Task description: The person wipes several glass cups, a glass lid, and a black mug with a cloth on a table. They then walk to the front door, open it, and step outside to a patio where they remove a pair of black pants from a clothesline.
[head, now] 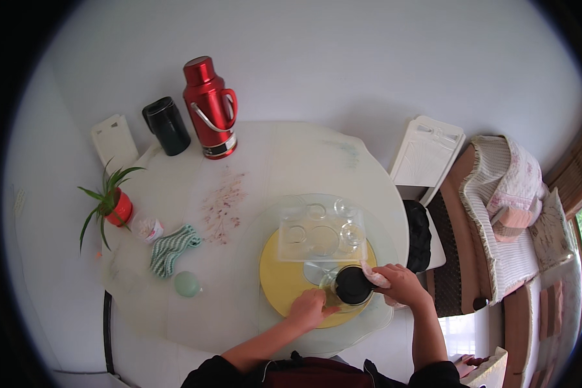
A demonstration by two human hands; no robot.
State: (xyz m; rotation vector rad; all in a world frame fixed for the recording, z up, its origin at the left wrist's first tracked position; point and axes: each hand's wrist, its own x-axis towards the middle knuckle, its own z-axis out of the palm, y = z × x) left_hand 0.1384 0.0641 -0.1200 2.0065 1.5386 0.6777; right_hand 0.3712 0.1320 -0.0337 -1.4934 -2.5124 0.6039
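A clear glass pitcher point(327, 286) with a black lid point(353, 285) stands on the yellow round mat point(276, 281), close to the table's front. My left hand point(310, 308) grips its lower left side, thumb to the front. In my right hand point(400, 286) is a pink-and-white cloth point(376, 277), bunched at the pitcher's right side, by the lid; the hand and cloth cover the handle area. Just beyond the pitcher, a clear tray point(285, 252) carries several small glass cups point(352, 234), partly resting over the mat. A pale round piece lies beneath, between tray and pitcher.
Left on the table point(291, 160) are a potted plant point(119, 208), a small white container point(148, 229), a green striped knitted cloth point(174, 250) and a green round object point(187, 284). A red thermos flask point(211, 111) and dark jug point(167, 127) stand behind. A white chair point(429, 153) adjoins the right edge.
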